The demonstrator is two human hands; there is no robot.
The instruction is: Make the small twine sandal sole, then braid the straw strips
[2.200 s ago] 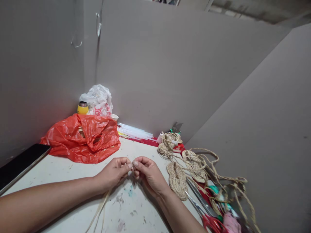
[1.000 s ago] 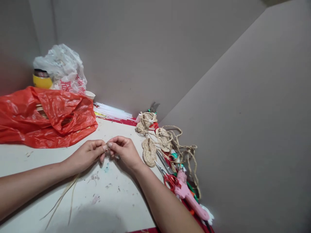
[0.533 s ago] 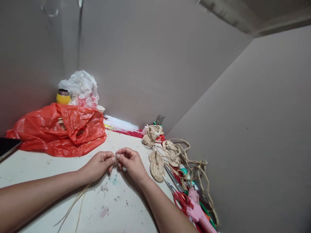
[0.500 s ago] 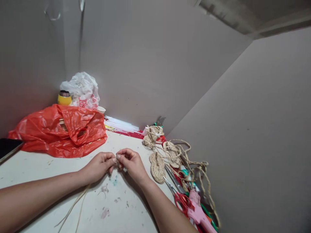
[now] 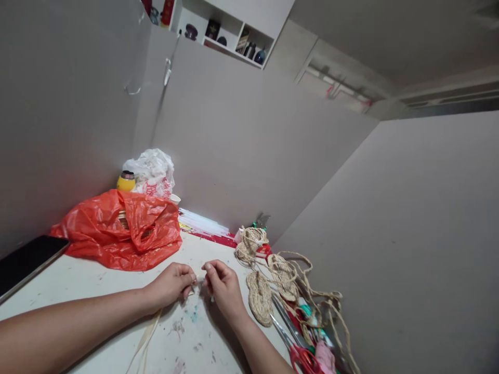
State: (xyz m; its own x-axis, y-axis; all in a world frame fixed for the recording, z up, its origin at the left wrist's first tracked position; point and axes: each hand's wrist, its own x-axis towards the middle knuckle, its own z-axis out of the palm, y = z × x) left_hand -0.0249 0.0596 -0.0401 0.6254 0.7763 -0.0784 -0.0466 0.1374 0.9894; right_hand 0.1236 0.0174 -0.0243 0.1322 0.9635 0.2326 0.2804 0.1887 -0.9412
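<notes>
My left hand (image 5: 171, 284) and right hand (image 5: 221, 284) pinch the far end of flat pale straw strips (image 5: 147, 337), long axis running back toward me, down-left across speckled white tabletop (image 5: 97, 291)

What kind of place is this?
Probably a small craft bench boxed in by cardboard panels: woven straw pieces, red scissors, and the left hand pinching straw strips over a stained table.

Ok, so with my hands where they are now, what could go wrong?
The pale strips trail from the grip of the left hand back under the forearm; an arm shift could tug them loose. The red scissors lie close beside the right forearm and might get knocked. The loose braided cord near the right hand could snag.
</notes>
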